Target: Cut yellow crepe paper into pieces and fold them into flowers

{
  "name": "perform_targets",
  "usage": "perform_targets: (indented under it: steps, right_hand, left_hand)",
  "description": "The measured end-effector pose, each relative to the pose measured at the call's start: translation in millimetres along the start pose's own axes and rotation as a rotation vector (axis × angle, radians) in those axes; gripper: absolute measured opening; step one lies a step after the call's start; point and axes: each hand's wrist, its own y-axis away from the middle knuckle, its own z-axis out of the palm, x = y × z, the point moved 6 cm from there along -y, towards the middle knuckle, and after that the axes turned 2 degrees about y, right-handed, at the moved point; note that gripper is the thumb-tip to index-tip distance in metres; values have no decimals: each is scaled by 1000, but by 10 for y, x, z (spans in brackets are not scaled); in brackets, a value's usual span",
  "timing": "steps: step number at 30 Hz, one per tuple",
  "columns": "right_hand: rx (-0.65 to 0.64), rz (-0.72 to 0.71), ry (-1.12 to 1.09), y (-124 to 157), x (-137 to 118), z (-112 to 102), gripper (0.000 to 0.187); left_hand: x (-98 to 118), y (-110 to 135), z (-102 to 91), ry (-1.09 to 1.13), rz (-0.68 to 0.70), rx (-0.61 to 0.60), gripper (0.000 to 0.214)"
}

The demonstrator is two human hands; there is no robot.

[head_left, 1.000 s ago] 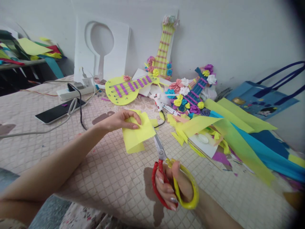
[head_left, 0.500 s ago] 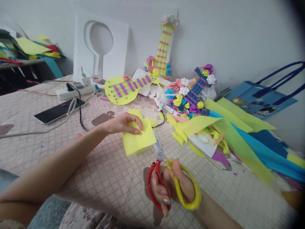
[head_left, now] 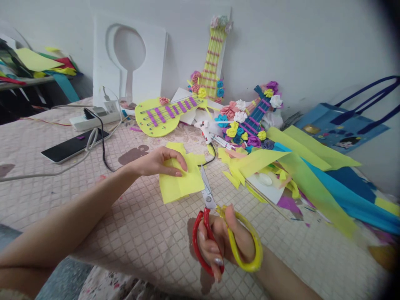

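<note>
Black and flat, a phone (head_left: 67, 149) lies beyond and to the left of the left hand's fingers, seemingly parked where the forearm need not cross it; the left hand (head_left: 164, 161) reaches over the yellow paper (head_left: 179, 187), thumb and forefinger pinching it near the middle, presumably so that its right edge stays free and steady; beyond those fingertips stands a glue gun (head_left: 205, 131), its tip pointing away from the skin; right of the fingertips, the scissors (head_left: 208, 201) point up along the paper's right edge, though whether the blades touch it I cannot tell; the right hand (head_left: 221, 233) is threaded through the handles, thumb in the yellow loop, fingers curled in the red, a grip that suits spreading them wide; past its thumb, yellow scraps (head_left: 236, 166) and a blue bag (head_left: 364, 131) sit off to the side.
</note>
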Motion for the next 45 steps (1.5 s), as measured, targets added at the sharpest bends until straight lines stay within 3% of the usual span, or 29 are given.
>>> perform_targets:
  steps: [10,31,39,45]
  right_hand:
    - [-90,-21,-94,7,1,75,82]
    - [-199,-88,-192,-25,-41,117,81]
    - [-214,-77,-207,-25,-23,125,78]
    - [-113,-30,-157,-13,16,94,87]
  left_hand:
    - [47,5,-15,-42,68,22,16]
    - [72,14,-34,-95,98,29,15]
    - [77,18,-63,-98,113,52,16]
    - [140,15,4,-161,161,31,17]
